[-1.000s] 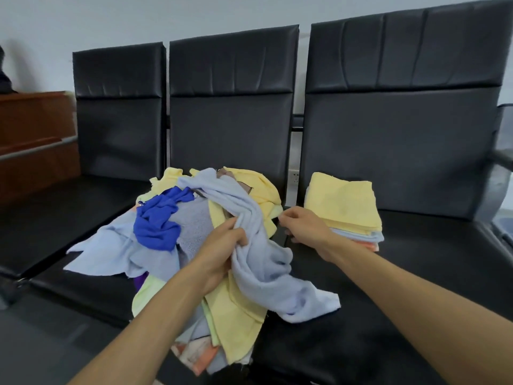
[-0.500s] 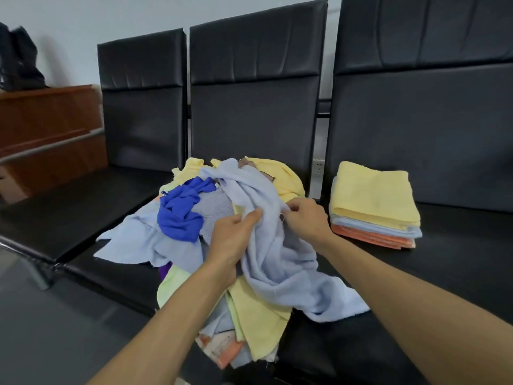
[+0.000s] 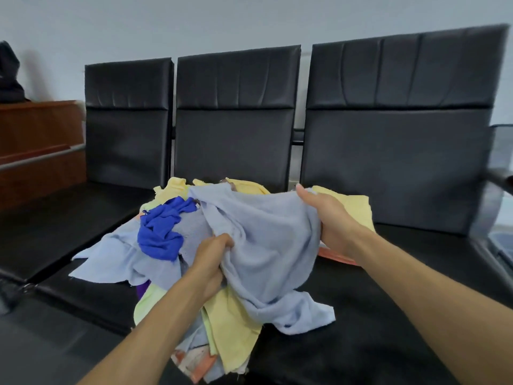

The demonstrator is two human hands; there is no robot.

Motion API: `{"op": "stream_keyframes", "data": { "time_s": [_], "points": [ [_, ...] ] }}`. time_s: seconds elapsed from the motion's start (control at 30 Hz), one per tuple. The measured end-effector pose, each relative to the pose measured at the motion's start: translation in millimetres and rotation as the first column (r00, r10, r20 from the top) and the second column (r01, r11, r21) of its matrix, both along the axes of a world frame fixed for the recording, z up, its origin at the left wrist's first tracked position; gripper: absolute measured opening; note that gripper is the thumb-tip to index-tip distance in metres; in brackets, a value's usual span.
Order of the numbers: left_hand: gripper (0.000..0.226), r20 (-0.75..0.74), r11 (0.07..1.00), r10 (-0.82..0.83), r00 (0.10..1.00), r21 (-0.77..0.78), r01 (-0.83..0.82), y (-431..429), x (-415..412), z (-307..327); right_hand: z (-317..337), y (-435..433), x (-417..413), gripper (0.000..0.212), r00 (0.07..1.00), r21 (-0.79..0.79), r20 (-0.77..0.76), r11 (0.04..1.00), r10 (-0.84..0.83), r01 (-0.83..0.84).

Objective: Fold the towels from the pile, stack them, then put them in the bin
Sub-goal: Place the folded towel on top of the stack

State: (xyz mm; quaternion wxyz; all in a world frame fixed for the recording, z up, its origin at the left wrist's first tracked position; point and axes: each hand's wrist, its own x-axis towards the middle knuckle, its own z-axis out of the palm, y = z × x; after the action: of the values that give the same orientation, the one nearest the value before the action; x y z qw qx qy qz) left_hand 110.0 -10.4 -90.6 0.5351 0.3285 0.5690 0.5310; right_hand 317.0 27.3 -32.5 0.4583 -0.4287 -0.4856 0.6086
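Pale blue towel sits atop the pile on the middle seat, gripped by curled fingers of the left hand and right hand. Sliding each grip out to a corner should spread it flat for folding.

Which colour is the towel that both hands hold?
Light blue towel, seen best in the head view.

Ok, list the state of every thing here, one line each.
Pile: unfolded, heaped.
Pale towel: unfolded, bunched, held over the Pile.
Left hand: grips the Pale towel.
Right hand: grips the Pale towel's edge.
Stack: folded, partly hidden.
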Motion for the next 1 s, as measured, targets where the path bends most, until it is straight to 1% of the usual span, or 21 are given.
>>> {"op": "stream_keyframes", "data": {
  "time_s": [0.03,0.07,0.1,0.17,0.2,0.27,0.3,0.33,0.37,0.4,0.47,0.53,0.57,0.63,0.73,0.83,0.9,1.0],
  "points": [
    [0.015,0.032,0.999,-0.038,0.999,-0.002,0.038,-2.5,4.4,5.4,10.0,-2.8,6.1,0.026,0.998,0.056,0.030,0.997,-0.060,0.058],
    [0.023,0.063,0.998,-0.057,0.996,0.017,0.056,-3.1,9.2,12.5,19.4,-6.0,10.5,0.021,0.993,0.115,0.063,0.989,-0.104,0.097],
    [0.026,0.081,0.997,-0.062,0.995,0.051,0.058,-4.5,13.3,21.9,28.0,-9.5,14.1,0.015,0.987,0.166,0.095,0.980,-0.129,0.113],
    [0.021,0.085,0.991,-0.054,0.995,0.127,0.043,-4.7,23.4,48.3,45.3,-20.0,23.3,0.003,0.975,0.226,0.160,0.967,-0.152,0.114],
    [0.017,0.066,0.989,-0.043,0.997,0.142,0.033,-2.6,27.5,63.2,54.2,-25.8,28.5,0.009,0.968,0.246,0.182,0.961,-0.172,0.124],
    [0.019,0.017,0.988,-0.052,0.999,0.145,0.049,-2.2,37.9,94.1,71.8,-36.9,38.4,0.035,0.961,0.271,0.192,0.952,-0.201,0.145],
    [0.019,-0.042,0.986,-0.064,0.997,0.150,0.069,-3.6,43.0,108.8,79.8,-42.1,43.4,0.047,0.959,0.286,0.196,0.947,-0.205,0.144],
    [0.019,-0.114,0.981,-0.080,0.990,0.166,0.098,-7.0,49.0,123.6,88.3,-48.3,49.7,0.054,0.959,0.300,0.194,0.943,-0.206,0.142],
    [0.019,-0.173,0.972,-0.112,0.978,0.186,0.144,-13.8,57.8,140.2,97.4,-55.6,58.4,0.053,0.959,0.317,0.187,0.937,-0.213,0.146],
    [0.019,-0.224,0.958,-0.152,0.963,0.208,0.200,-17.6,65.0,153.7,105.6,-63.2,65.8,0.046,0.959,0.330,0.177,0.931,-0.223,0.156],
    [0.020,-0.375,0.918,-0.206,0.904,0.245,0.311,-26.5,78.7,178.2,121.1,-80.6,82.0,0.023,0.943,0.396,0.160,0.894,-0.292,0.210],
    [0.013,-0.543,0.886,-0.187,0.819,0.266,0.379,-35.7,92.0,200.6,134.8,-96.6,102.6,0.008,0.898,0.514,0.131,0.803,-0.421,0.301],
    [0.010,-0.600,0.879,-0.158,0.784,0.275,0.389,-39.8,96.4,208.4,139.6,-101.8,112.1,0.007,0.862,0.563,0.120,0.749,-0.492,0.349],
    [0.006,-0.672,0.866,-0.145,0.726,0.269,0.422,-45.4,100.3,220.9,147.2,-106.6,131.1,0.016,0.781,0.621,0.118,0.659,-0.613,0.424],
    [0.014,-0.714,0.848,-0.165,0.680,0.249,0.468,-49.1,100.0,232.7,154.5,-115.4,160.3,0.033,0.689,0.597,0.087,0.591,-0.720,0.542],
    [0.017,-0.727,0.861,-0.141,0.672,0.245,0.445,-50.9,92.9,238.1,161.6,-124.1,184.3,0.040,0.630,0.539,0.050,0.552,-0.775,0.636],
    [0.023,-0.719,0.875,-0.150,0.678,0.223,0.430,-52.2,89.6,240.8,166.2,-129.9,197.5,0.040,0.593,0.498,0.022,0.523,-0.805,0.691],
    [0.028,-0.718,0.887,-0.165,0.676,0.191,0.419,-57.5,87.2,245.3,172.8,-141.0,210.8,0.026,0.594,0.418,-0.034,0.529,-0.804,0.739]
  ]
}}
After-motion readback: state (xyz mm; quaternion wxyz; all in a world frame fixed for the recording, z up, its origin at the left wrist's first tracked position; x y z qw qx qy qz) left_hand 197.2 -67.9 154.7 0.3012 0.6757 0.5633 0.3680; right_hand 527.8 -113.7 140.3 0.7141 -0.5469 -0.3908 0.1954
